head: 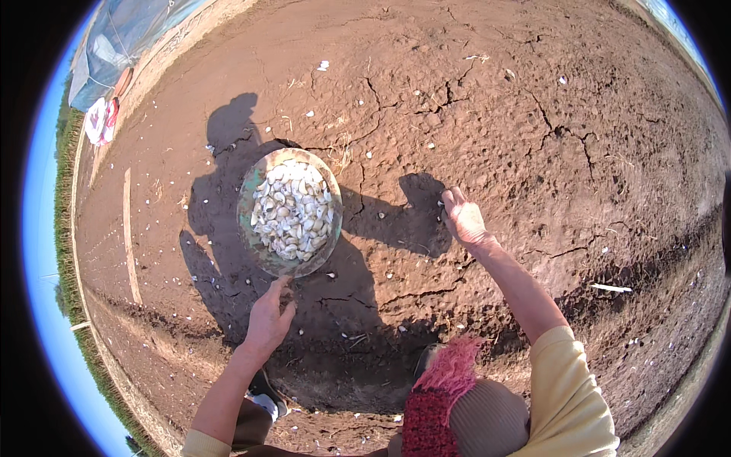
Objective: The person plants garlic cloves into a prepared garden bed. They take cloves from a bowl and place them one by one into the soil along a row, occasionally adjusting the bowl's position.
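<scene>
A round, worn basin (pixel 247 243) sits on the brown soil, filled with pale garlic cloves (pixel 292 208). My left hand (pixel 267 320) is just below its near rim, thumb and index finger apart. The index fingertip meets the rim or stops right beside it; the other fingers are partly hidden. To the right, my right hand (pixel 465 221) reaches down to the soil with fingers pinched together. A small white clove (pixel 440 203) shows at its fingertips.
Single cloves (pixel 389 275) dot the cracked soil bed (pixel 514 171). A furrow (pixel 342 377) runs by my feet. At left lie a wooden strip (pixel 131 234) and a red-and-white sack (pixel 100 121), near a bluish sheet (pixel 123 45). A white stick (pixel 611 288) lies right.
</scene>
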Available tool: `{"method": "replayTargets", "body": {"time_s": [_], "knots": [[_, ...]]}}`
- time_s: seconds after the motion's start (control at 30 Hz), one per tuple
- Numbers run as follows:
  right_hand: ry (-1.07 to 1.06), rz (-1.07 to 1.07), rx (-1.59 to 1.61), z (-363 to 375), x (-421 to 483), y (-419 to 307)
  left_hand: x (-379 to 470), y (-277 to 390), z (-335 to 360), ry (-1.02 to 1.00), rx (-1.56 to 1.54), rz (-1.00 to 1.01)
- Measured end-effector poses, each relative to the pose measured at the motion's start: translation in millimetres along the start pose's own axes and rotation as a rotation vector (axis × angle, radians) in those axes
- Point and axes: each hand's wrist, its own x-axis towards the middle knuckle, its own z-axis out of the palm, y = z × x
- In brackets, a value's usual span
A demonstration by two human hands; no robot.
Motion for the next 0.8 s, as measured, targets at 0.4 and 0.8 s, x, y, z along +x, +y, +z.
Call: {"method": "replayTargets", "body": {"time_s": [0.4,0.8], "knots": [[-0.371,-0.102,-0.160,11,26,17,-66,-40,-94,-0.126,0.216,-0.172],[-0.614,0.406,0.279,-322,16,-10,17,-152,10,-0.165,-1.377,-0.597]]}}
